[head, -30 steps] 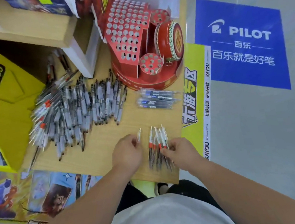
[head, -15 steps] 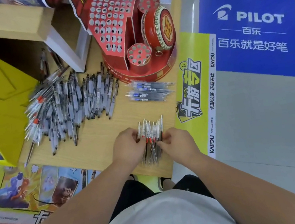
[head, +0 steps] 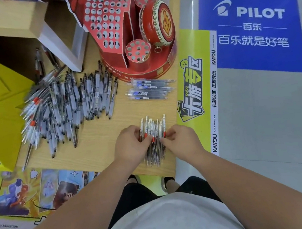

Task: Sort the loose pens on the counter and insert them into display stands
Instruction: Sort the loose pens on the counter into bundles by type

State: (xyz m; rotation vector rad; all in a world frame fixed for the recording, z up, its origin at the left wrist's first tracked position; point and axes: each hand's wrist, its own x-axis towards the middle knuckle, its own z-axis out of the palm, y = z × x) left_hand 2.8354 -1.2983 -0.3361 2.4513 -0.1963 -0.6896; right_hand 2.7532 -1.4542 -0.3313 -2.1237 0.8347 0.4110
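The left hand (head: pixel 131 145) and right hand (head: pixel 182 141) close in from either side on the red pens (head: pixel 152 127), which lie at the near edge of the desk (head: pixel 96 140). The fingers (head: pixel 147 138) are curled and pinch the bunch at its red bands, likely to square the pens into one bundle that can be lifted to the stand (head: pixel 116 23).

The sorted kinds lie apart: a big pile (head: pixel 65 107) to the left and the blue pens (head: pixel 149 89) just before the stand, probably so each kind goes in together.

The fingers hide the bunch's middle, so its count is unclear. The stand's top is cut off, and the pile is too blurred to tell its kinds.
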